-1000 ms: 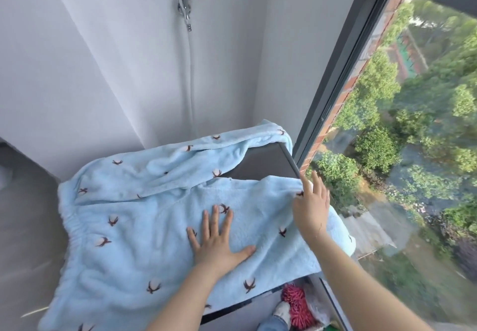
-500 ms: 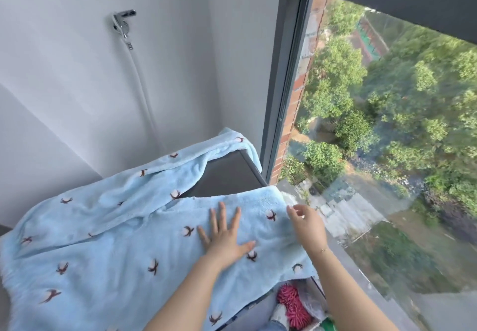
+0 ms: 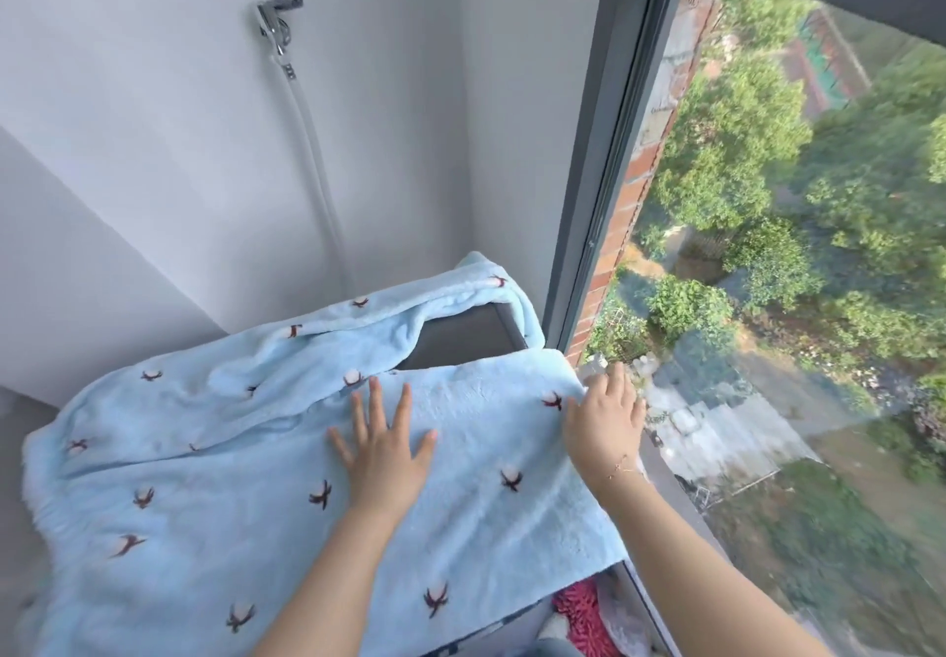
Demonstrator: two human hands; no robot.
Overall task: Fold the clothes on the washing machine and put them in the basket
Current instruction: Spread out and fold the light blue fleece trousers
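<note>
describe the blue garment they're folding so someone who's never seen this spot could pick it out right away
Start at the big window on the right; in the corner beside it stands a dark grey washing machine. Spread over its top lies the light blue fleece garment, with the left hand pressing flat on it and the right hand at its window-side edge. Small brown and white cotton-boll motifs dot it, unlike the pink fuzzy thing below.

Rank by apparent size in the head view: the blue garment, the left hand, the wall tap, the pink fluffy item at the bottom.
1. Blue garment, by far the largest.
2. Left hand, spread flat on it.
3. Pink fluffy item, partly hidden, so its rank is unsure.
4. Wall tap, smallest, though it is also farthest away.
</note>
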